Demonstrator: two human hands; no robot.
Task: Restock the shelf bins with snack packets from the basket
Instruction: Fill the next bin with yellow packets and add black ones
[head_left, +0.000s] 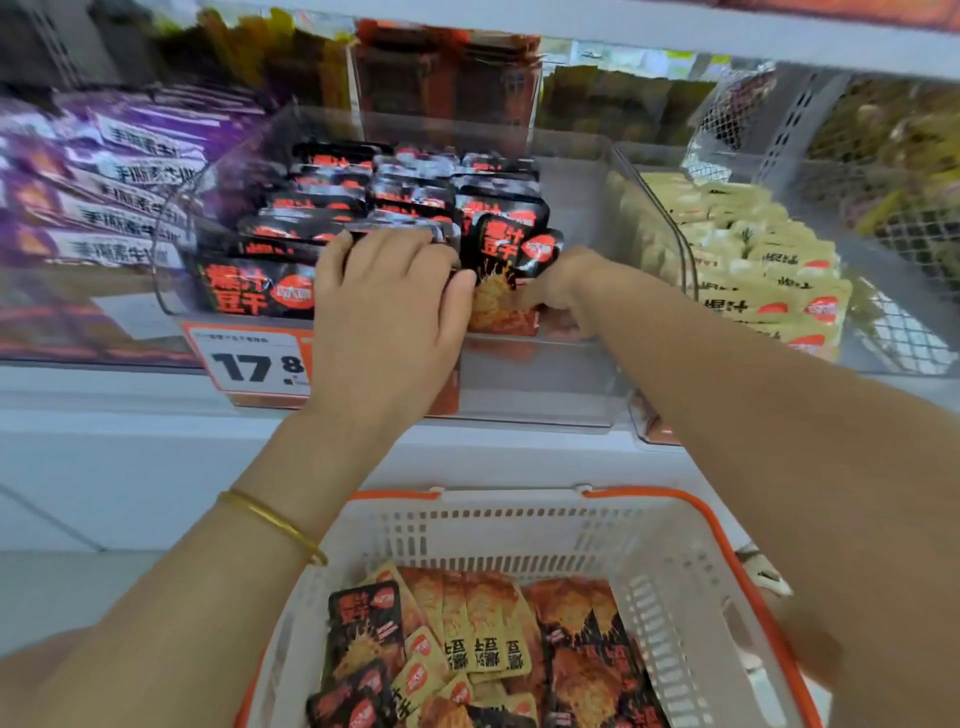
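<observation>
A clear shelf bin (582, 374) holds rows of black-and-red snack packets (332, 213). My left hand (389, 306) lies over the front row, fingers spread and pressing on the packets. Just to its right, my right hand (558, 293) pinches an upright black snack packet (506, 270) inside the bin's front right part. Below, a white basket (519, 525) with orange handles holds several black and yellow packets (467, 644).
A bin of purple packets (104, 171) stands to the left, a bin of yellow packets (753, 270) to the right. An orange price tag (249, 364) reading 17.8 hangs on the middle bin's front. More goods fill the shelf behind.
</observation>
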